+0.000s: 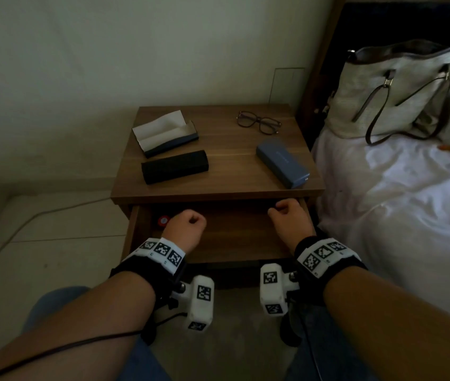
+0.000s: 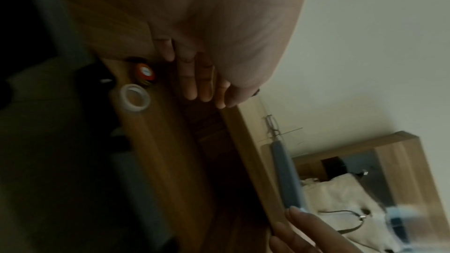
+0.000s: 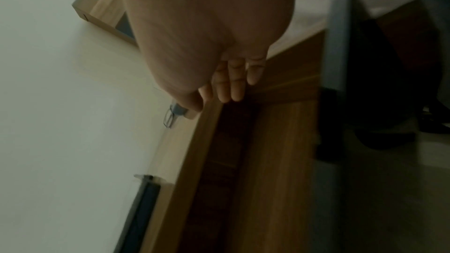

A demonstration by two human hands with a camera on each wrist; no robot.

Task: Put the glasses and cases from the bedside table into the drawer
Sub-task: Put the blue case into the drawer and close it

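On the wooden bedside table [image 1: 226, 185] lie dark-rimmed glasses [image 1: 258, 125] at the back right, an open case with a white lining [image 1: 164, 133] at the back left, a black case [image 1: 174, 166] in front of it, and a blue case [image 1: 283, 164] at the right. Below the top, the drawer [image 1: 234, 243] stands pulled out. My left hand [image 1: 188, 225] hovers over the drawer's left part, my right hand [image 1: 287, 215] over its right part, close under the table's front edge. Both hold nothing; the fingers [image 2: 199, 84] of the left and the fingers [image 3: 231, 84] of the right look relaxed.
A red-capped small item [image 1: 163, 220] and a roll of clear tape [image 2: 135, 98] lie in the drawer's left end. A bed with white sheets [image 1: 397, 202] and a pale handbag [image 1: 397, 92] is close on the right. A cable [image 1: 12, 237] runs over the floor at left.
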